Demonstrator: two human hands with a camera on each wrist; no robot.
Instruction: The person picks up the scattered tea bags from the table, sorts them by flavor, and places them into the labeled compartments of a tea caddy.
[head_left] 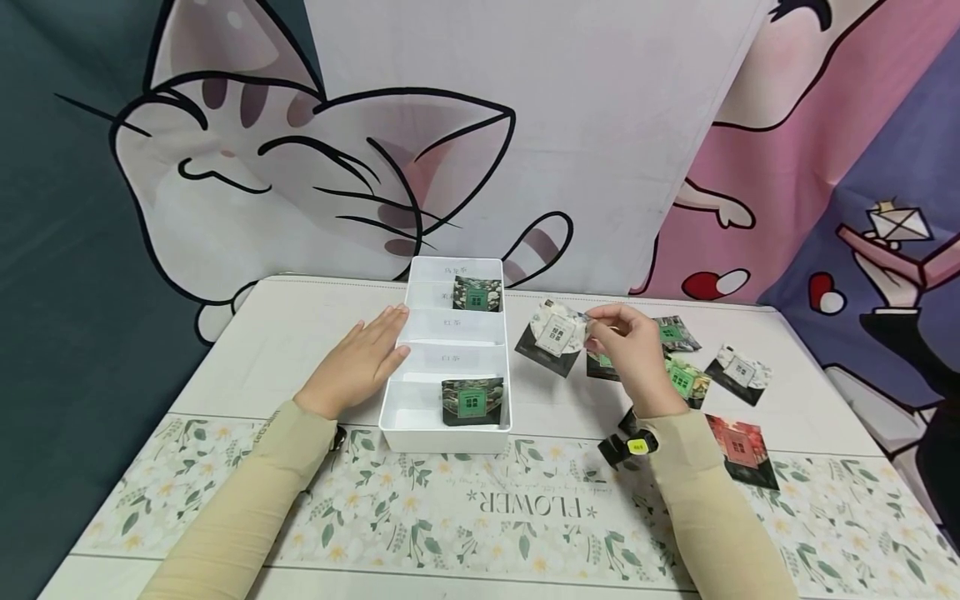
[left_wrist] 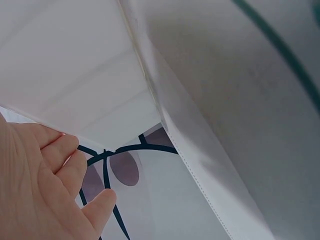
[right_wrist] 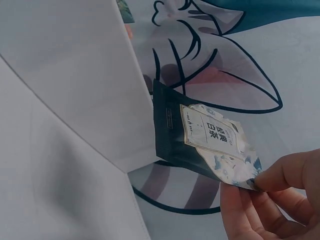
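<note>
My right hand (head_left: 633, 354) pinches a white-and-black tea sachet (head_left: 557, 337) by one corner, thumb against fingers. In the right wrist view the sachet (right_wrist: 210, 135) is tilted, its white label facing the camera, beside the box wall. My left hand (head_left: 358, 360) lies with its fingers extended against the left side of a white divided box (head_left: 446, 441). The left wrist view shows those fingers (left_wrist: 65, 150) at the box's outer wall (left_wrist: 85, 75). Inside the box, one green-labelled sachet (head_left: 472, 402) stands in the nearest compartment and another (head_left: 477, 294) towards the far end.
Right of the box lie several loose sachets: green-labelled ones (head_left: 677, 334), a bright green one (head_left: 686, 382), a white one (head_left: 738, 374) and a red one (head_left: 742, 451). Some are partly hidden by my right hand and arm. A cartoon-printed curtain (head_left: 600, 125) hangs behind the table.
</note>
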